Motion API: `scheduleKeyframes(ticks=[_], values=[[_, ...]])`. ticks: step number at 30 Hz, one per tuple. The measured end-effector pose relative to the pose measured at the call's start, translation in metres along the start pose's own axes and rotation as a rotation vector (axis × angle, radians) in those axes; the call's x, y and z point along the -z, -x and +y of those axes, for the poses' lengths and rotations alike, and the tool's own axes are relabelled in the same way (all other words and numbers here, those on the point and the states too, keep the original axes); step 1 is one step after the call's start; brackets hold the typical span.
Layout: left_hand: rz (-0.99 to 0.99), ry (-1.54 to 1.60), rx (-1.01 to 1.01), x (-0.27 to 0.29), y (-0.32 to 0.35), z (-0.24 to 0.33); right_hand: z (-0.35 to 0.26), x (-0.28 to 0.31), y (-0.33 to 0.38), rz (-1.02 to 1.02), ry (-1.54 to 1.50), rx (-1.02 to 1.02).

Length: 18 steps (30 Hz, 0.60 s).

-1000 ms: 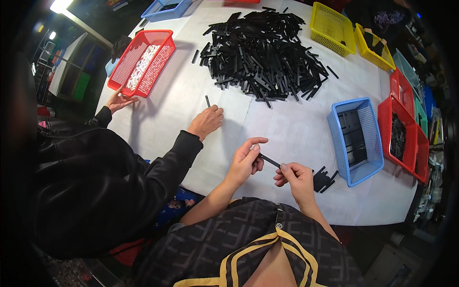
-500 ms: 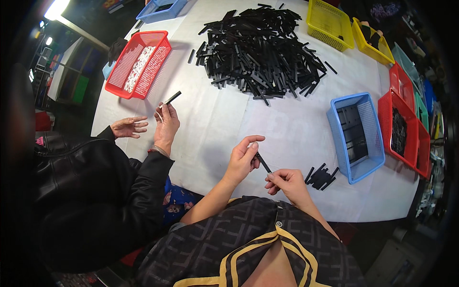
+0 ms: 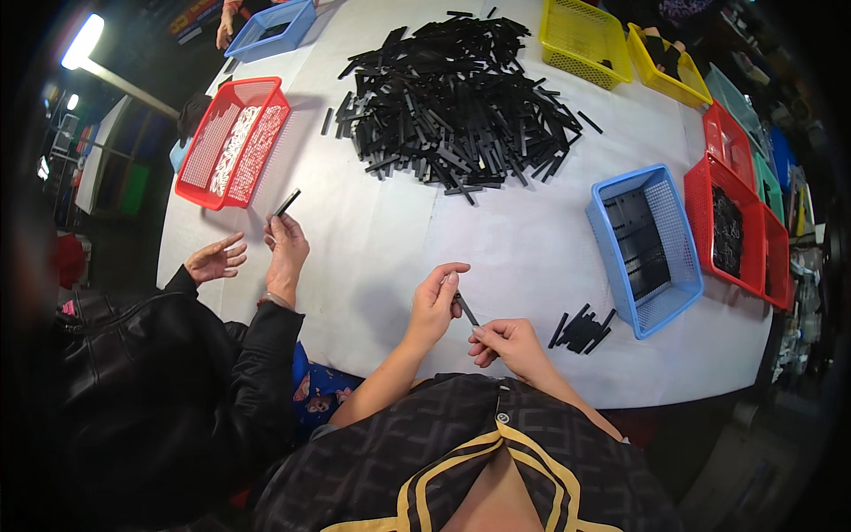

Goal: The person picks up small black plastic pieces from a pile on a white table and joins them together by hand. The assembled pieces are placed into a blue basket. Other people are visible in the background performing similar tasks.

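The left hand (image 3: 436, 301) and right hand (image 3: 507, 346) each pinched one end of a black strip (image 3: 465, 309), keeping it steady above the table (image 3: 390, 239).

On the white table (image 3: 496, 239) stand three red plastic mesh baskets (image 3: 232, 142), two blue plastic mesh baskets (image 3: 645, 248) and two yellow plastic mesh baskets (image 3: 583, 40). There is one large heap of flat black plastic strips (image 3: 456, 97) and one small cluster of black strips (image 3: 581, 328). Four hands (image 3: 434, 301) show, two of them a co-worker's.

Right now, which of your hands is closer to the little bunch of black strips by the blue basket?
Right. The right hand lies just left of the small bunch of black strips; the left hand is farther left.
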<state>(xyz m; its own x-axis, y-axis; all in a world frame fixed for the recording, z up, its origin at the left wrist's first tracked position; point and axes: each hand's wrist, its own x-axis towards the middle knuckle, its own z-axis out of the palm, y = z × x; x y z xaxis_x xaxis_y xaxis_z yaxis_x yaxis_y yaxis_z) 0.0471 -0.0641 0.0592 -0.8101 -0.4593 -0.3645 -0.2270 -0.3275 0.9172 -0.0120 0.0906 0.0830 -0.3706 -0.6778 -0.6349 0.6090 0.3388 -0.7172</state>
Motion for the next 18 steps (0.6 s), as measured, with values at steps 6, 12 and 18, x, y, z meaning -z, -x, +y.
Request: scheduleKeyframes(ticks=[6, 12, 18], values=[[0.009, -0.066, -0.010, 0.005, -0.032, -0.032, 0.015, 0.015, -0.026, 0.069, 0.009, -0.017], [0.338, -0.164, -0.055, 0.039, -0.087, -0.054, 0.003, 0.088, -0.108, 0.649, 0.488, 0.421], [0.477, -0.251, -0.008, 0.055, -0.118, -0.044, -0.074, 0.164, -0.188, 1.000, 0.729, 0.379]])
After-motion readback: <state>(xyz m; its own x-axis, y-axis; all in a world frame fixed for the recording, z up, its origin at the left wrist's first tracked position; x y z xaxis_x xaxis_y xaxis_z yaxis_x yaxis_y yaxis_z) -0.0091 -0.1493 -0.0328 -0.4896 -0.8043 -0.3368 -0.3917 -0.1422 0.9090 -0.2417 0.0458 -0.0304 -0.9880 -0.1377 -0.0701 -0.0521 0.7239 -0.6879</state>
